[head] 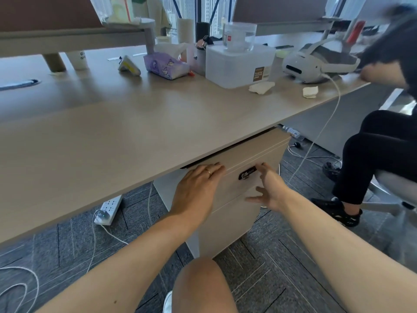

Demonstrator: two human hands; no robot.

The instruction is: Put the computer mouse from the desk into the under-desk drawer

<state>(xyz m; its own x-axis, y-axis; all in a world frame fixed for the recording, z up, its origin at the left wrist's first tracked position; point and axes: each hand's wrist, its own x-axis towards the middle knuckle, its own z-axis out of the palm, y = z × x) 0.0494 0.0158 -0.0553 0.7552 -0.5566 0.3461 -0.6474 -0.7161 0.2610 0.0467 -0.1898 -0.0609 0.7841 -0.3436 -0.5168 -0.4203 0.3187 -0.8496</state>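
Bright, even daylight from the windows point(204, 12) behind the desk point(112, 123). Soft sheen across the desk top; dim shade beneath it. Wide-angle bending of the desk's front edge toward the frame sides. Motion blur on the seated person point(392, 53) at the desk's right end; centre sharp.

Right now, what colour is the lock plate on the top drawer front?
Black, with a silver keyhole: the small oval lock plate shows best in the head view, between both hands.
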